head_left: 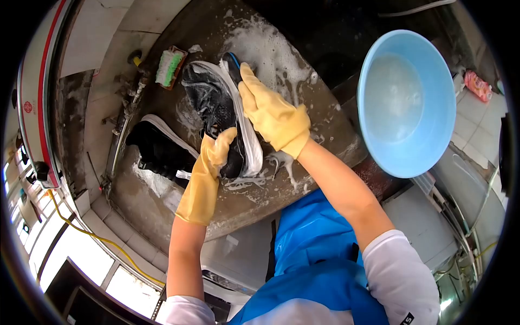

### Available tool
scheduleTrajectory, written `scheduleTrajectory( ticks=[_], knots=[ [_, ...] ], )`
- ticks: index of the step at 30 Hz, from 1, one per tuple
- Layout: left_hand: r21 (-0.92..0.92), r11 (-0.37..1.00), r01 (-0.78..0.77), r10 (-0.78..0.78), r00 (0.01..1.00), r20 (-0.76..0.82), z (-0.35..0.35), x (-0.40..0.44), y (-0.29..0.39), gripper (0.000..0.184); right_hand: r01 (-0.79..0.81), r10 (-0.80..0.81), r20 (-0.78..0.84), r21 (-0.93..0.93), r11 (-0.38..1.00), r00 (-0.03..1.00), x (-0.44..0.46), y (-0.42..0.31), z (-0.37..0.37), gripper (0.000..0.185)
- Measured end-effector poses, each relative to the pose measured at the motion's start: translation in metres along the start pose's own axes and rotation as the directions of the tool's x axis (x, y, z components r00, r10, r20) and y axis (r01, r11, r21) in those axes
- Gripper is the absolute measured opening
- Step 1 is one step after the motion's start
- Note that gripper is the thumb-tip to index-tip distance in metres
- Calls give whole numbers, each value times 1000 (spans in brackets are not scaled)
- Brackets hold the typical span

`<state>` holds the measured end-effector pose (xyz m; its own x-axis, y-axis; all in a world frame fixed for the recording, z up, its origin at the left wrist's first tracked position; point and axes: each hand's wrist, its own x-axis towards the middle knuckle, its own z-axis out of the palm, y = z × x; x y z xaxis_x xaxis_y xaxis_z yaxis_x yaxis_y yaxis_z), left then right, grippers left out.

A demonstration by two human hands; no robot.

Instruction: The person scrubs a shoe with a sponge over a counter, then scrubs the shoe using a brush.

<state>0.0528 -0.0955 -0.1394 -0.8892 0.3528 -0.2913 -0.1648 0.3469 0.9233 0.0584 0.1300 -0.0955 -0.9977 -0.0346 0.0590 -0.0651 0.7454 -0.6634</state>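
Observation:
A wet black shoe with a white sole lies on its side on the soapy brown counter. My left hand, in a yellow rubber glove, grips this shoe near its opening. In a matching glove, my right hand is closed round a brush with a black and blue back, pressed along the white sole. The brush's bristles are hidden. Left of my left hand rests a second black shoe with a white sole, touching no hand that I can see.
A green and white scrubbing sponge or brush lies at the counter's back left. Foam is spread over the counter. On the right stands a large light-blue basin of cloudy water. A pipe with taps runs along the left wall.

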Motion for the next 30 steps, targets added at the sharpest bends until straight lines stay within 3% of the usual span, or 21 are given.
scheduleTrajectory(
  ticks=[1,2,4,6,7,10,14,15,16,17,18,20,21,22,23,24,26,27,28,29,30],
  knots=[
    [88,991,-101,105,994,-34,1,0,-6,26,-125,120,81,52,991,989,-11,-8,-4,51],
    [-48,997,66,-68,997,-47,-3,-6,-10,31,-254,238,161,85,964,958,-22,-18,-10,51],
    [-321,873,367,-390,921,-10,-2,-1,1,45,-353,306,239,185,917,921,-99,-36,-21,52],
    [-344,893,290,-312,950,-10,1,-2,8,45,-432,328,323,339,836,888,-138,-41,-25,53],
    [-357,911,208,-225,974,-8,2,-4,9,45,-387,319,236,360,849,918,-117,-35,-18,52],
    [-205,950,235,-230,972,50,-4,1,-2,46,-147,175,-74,285,947,982,-82,-20,0,50],
    [-184,969,162,-172,984,-39,-1,1,9,45,-464,408,301,144,874,862,-130,-61,-40,52],
    [-204,970,134,-155,984,-90,1,0,11,45,-463,406,307,139,876,861,-126,-59,-43,52],
    [-162,976,143,-149,989,-26,-1,-2,2,28,-537,422,410,218,815,808,-118,-54,-44,53],
    [-193,944,269,-275,962,-3,-3,-3,-6,28,-611,424,508,286,738,750,-108,-49,-41,53],
    [-144,959,243,-250,968,-29,-5,-3,-21,28,-343,313,141,396,852,939,-93,-35,-11,50],
    [-97,971,218,-224,973,-61,-2,-5,-23,28,-369,321,255,170,914,912,-66,-37,-28,56],
    [-108,979,174,-180,983,-46,1,-2,-2,29,-362,331,163,221,906,929,-67,-39,-23,58],
    [-122,984,127,-132,991,-34,4,1,9,30,-268,269,99,-22,963,958,-85,-49,-31,58],
    [-123,984,128,-133,991,-32,-8,-1,-15,30,-276,274,128,-2,961,953,-114,-55,-31,58],
    [288,925,-249,261,965,-2,-30,-4,-59,28,-349,315,208,152,925,926,-144,-57,-24,58],
    [482,648,-589,651,757,50,-10,4,-41,26,-436,336,315,336,835,888,-154,-50,-11,57],
    [580,453,-677,799,597,73,0,8,-31,26,-401,326,257,343,849,910,-117,-41,-8,56],
    [314,855,-413,463,880,-105,3,1,-16,24,-367,314,198,346,864,928,-80,-33,-6,55],
    [-28,1000,-9,5,991,-133,4,-2,-9,23,-558,470,345,226,799,812,-41,-37,-26,50],
    [-74,996,50,-60,990,-130,2,-3,-14,22,-390,347,224,196,899,911,-42,-26,-13,50]
  ],
)
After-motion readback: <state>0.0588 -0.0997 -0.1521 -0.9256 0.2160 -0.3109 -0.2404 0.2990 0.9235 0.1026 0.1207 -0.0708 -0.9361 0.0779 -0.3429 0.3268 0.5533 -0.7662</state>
